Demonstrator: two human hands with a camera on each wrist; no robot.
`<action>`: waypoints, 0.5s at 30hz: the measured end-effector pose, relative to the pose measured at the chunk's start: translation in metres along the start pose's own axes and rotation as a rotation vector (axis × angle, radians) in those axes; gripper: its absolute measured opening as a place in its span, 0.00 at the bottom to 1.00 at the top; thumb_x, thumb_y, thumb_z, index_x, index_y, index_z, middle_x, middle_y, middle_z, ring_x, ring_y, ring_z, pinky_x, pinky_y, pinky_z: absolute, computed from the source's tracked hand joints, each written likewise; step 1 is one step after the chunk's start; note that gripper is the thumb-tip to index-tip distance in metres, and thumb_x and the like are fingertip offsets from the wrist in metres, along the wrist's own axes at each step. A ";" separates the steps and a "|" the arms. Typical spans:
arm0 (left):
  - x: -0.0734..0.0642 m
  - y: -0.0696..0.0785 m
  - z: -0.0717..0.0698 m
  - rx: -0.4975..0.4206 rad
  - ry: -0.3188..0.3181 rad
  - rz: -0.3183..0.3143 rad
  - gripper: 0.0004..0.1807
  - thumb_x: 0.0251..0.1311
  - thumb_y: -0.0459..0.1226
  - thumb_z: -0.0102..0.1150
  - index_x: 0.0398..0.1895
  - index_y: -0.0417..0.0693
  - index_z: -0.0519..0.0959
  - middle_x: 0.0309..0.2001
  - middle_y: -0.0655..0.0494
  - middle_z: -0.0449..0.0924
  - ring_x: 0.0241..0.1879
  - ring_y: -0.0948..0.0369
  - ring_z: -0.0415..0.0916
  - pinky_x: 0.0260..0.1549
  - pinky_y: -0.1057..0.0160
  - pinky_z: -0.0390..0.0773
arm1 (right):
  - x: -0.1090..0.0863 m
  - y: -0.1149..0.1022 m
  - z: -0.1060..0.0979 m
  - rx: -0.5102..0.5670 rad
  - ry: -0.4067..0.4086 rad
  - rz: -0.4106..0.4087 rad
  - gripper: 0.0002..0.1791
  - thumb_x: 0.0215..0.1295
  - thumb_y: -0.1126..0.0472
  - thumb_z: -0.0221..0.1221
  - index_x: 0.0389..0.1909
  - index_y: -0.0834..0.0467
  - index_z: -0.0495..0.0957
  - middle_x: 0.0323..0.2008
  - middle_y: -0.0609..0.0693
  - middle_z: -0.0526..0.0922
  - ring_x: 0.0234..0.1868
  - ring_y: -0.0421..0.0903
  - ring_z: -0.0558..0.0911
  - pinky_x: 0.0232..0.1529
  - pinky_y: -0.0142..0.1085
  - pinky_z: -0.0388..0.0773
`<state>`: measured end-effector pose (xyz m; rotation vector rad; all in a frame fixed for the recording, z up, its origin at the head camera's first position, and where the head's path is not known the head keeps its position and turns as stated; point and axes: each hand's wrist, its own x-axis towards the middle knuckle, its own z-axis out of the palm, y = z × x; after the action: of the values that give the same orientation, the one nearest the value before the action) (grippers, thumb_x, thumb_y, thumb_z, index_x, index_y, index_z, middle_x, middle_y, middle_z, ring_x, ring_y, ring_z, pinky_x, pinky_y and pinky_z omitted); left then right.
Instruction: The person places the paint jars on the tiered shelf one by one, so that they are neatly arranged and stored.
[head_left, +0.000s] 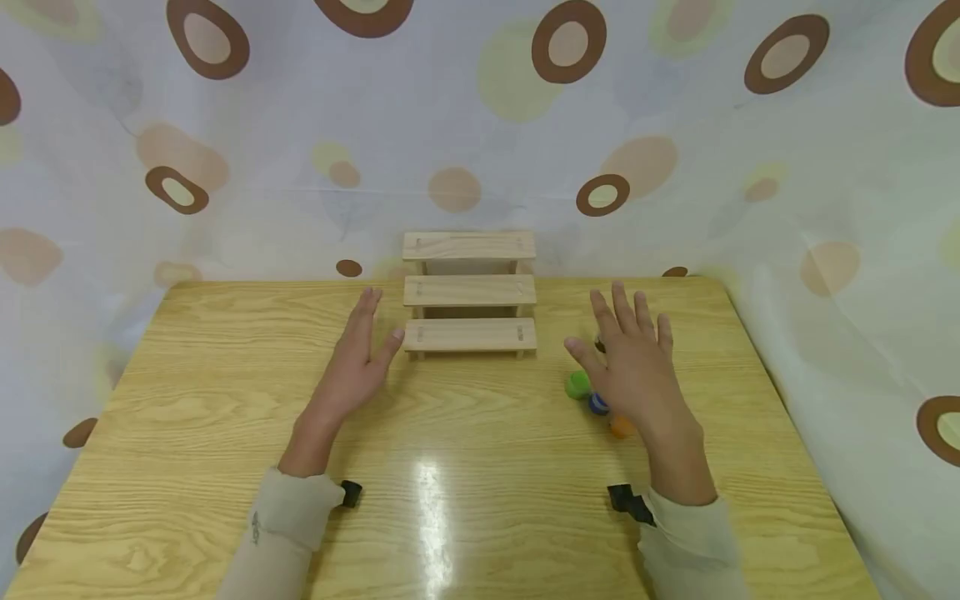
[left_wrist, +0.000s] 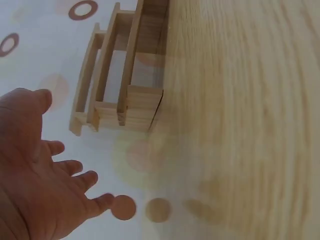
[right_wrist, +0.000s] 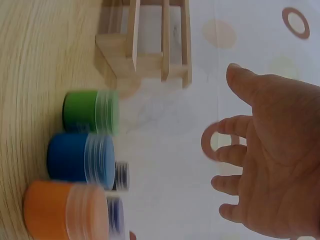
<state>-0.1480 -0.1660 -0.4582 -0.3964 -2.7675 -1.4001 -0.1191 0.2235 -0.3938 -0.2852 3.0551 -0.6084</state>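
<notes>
A three-step wooden stand (head_left: 470, 333) stands at the back middle of the table. My left hand (head_left: 352, 371), fingers extended, is raised just left of the stand and holds nothing. On the other side my right hand (head_left: 633, 367) hovers with spread fingers over a group of small lidded jars and is also bare. Those jars include a green jar (right_wrist: 80, 111), a blue jar (right_wrist: 67, 156) and an orange jar (right_wrist: 47, 207). Behind them in the right wrist view show a black jar (right_wrist: 121, 176) and a purple jar (right_wrist: 116, 216), both partly hidden.
The wood-grain table (head_left: 225, 417) meets a white curtain (head_left: 300, 125) with brown and tan spots at its back edge. More of that patterned cloth hangs along the right side. Black straps (head_left: 632, 503) sit at the cuffs of both sleeves.
</notes>
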 end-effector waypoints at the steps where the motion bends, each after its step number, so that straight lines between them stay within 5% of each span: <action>1: 0.001 -0.002 0.000 -0.046 -0.005 0.001 0.42 0.83 0.54 0.45 0.88 0.49 0.40 0.87 0.45 0.34 0.85 0.46 0.35 0.81 0.35 0.46 | 0.000 0.005 -0.002 0.012 0.000 0.010 0.47 0.82 0.32 0.44 0.87 0.54 0.42 0.86 0.61 0.36 0.84 0.65 0.30 0.78 0.72 0.26; 8: 0.004 -0.015 0.003 -0.281 -0.061 -0.084 0.40 0.84 0.46 0.48 0.87 0.44 0.43 0.86 0.49 0.42 0.84 0.47 0.45 0.80 0.40 0.56 | -0.002 0.047 -0.014 0.101 0.042 0.077 0.47 0.82 0.36 0.48 0.87 0.57 0.42 0.85 0.66 0.36 0.83 0.71 0.35 0.76 0.76 0.27; 15: 0.004 -0.019 0.004 -0.395 -0.106 -0.158 0.37 0.84 0.44 0.48 0.87 0.46 0.47 0.86 0.50 0.46 0.83 0.49 0.50 0.79 0.41 0.60 | -0.005 0.093 -0.016 0.282 0.044 0.173 0.46 0.83 0.37 0.48 0.87 0.56 0.40 0.85 0.64 0.39 0.79 0.79 0.47 0.72 0.80 0.49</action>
<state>-0.1558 -0.1724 -0.4750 -0.2668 -2.6405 -2.0289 -0.1313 0.3145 -0.4143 -0.0024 2.9379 -1.0277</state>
